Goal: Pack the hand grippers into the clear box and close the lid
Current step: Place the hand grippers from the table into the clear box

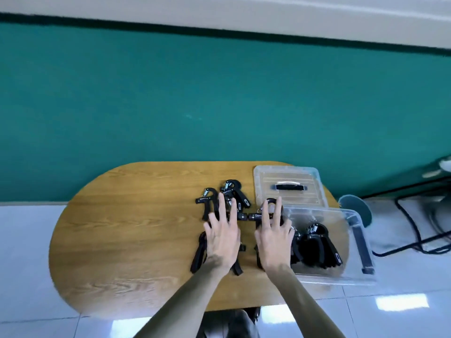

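Note:
Several black hand grippers (234, 191) lie in a cluster on the oval wooden table (127, 228). My left hand (223, 236) is spread flat over the middle of that cluster, fingers straight. My right hand (273, 236) lies flat over another hand gripper (255, 217) just left of the clear box (351, 264). The box stands open at the table's right edge and holds black hand grippers (317, 245). Its clear lid (289, 185), with a black handle, lies flat behind the box.
A green wall rises behind the table. To the right, black cables (415, 230) run over the white tiled floor, and a round teal object (356, 208) sits beyond the table edge. The left half of the tabletop is bare wood.

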A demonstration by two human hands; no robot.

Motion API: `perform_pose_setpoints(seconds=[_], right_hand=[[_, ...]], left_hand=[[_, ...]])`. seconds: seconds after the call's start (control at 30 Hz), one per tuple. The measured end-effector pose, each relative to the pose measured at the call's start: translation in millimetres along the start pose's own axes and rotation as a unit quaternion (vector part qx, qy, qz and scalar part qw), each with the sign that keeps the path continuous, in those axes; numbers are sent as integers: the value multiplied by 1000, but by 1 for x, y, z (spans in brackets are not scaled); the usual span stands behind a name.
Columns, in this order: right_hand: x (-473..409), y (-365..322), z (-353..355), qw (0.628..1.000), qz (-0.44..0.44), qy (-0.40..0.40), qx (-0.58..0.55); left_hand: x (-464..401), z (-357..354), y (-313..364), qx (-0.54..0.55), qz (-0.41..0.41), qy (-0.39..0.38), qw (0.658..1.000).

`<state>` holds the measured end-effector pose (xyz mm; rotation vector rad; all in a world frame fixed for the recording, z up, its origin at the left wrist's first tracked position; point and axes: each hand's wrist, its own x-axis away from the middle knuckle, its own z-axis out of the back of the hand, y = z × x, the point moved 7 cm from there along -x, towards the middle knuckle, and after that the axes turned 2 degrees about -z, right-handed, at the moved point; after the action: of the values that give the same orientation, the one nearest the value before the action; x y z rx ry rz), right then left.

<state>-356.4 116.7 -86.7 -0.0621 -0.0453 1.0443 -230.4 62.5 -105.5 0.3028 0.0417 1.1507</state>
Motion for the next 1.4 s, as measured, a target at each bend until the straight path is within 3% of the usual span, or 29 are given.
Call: perform_pose_setpoints(seconds=[0.23, 0.67, 1.4], right_hand=[[10, 100, -4, 999, -45, 1, -19], [-20, 242, -42, 997, -39, -29, -61], [-55, 291, -150, 981, -6, -144, -127]], left_hand=[[10, -34, 91, 2, -35, -5, 999], [-7, -102, 216, -5, 5, -57, 998], [-35, -204, 226, -48, 92, -139, 985]])
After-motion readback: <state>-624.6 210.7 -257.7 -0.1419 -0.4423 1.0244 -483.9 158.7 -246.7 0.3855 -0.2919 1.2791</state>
